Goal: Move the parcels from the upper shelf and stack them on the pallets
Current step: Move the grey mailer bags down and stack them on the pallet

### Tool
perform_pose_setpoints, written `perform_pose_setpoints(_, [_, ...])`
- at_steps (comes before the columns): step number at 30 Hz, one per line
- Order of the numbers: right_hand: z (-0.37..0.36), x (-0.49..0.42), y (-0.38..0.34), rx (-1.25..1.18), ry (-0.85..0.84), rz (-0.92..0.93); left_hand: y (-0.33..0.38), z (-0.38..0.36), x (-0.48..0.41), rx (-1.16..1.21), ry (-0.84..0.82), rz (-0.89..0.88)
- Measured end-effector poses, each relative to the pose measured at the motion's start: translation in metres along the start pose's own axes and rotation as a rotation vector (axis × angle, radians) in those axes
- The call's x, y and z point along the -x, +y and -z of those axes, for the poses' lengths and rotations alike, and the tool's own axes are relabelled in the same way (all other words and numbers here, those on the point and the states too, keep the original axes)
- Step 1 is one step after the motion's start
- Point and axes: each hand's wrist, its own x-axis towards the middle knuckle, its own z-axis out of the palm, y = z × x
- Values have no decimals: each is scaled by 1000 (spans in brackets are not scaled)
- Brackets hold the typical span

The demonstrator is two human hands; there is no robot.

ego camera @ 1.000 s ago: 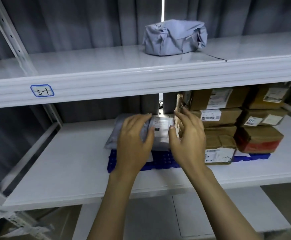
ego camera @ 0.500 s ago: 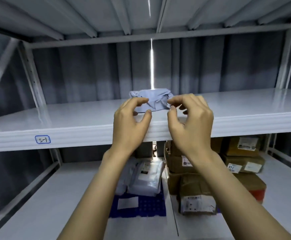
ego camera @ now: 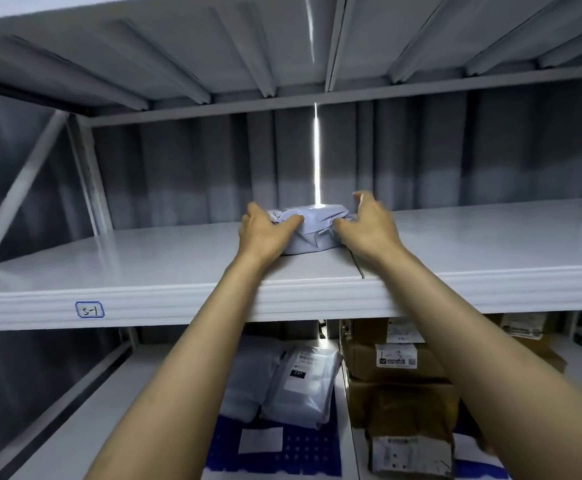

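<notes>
Backdrop: grey curtain folds hang behind the rack, and a thin bright slit of light [ego camera: 316, 157] runs down just above the parcel.
Left grip: I see my left hand [ego camera: 265, 233] curled onto the left end of the grey parcel [ego camera: 312, 230], fingers pressed into the wrap, so it is closed on the bag.
Right grip: my right hand [ego camera: 369, 228] presses the parcel's right end with its lower fingers, while the upper fingers stand spread and lifted above the wrap; I cannot tell whether it really has hold or only touches.
Parcel: a crumpled grey plastic mailer, resting on the upper shelf [ego camera: 144, 258], set back from the front edge, between my two hands.
Forearms: both reach up across the shelf's front lip, the left one touching it.
Shelf mark: a blue-outlined label [ego camera: 89, 310] sits on the front lip, left of my arms; it seems to read S-1.
Shelf seam: a dark line [ego camera: 357, 265] runs from under the parcel's right side to the front edge.
Lower shelf, left: grey and white mailers [ego camera: 300, 382] lie stacked on a blue pallet [ego camera: 275, 452].
Lower shelf, right: brown cardboard boxes [ego camera: 400, 362] are stacked just beside the mailers, their printed labels facing me.
</notes>
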Motion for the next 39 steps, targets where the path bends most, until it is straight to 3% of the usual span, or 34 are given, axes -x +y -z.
perform_pose_setpoints(6, [-11,-13,6,-65,-165,-31,-3,-4,-4,29,-133,4])
perform_pose_setpoints(10, [-15,-22,11,-167,-230,-95,-4,-4,-4,21,-121,-10])
perform_pose_setpoints(15, [-16,-23,12,-331,-171,-169,-2,1,-2,90,-16,8])
perform_pose_setpoints(21, [-12,-16,12,-269,-124,-185,0,4,-1,129,1,83])
perform_pose_setpoints(27, [-8,-8,8,-332,-131,-141,-4,0,-2,78,-167,52])
perform_pose_setpoints(32, [-2,4,3,-325,-32,-50,2,14,23,2,-290,-60])
perform_pose_setpoints(39, [4,44,-7,-410,-20,55,5,39,58,2,-107,-187])
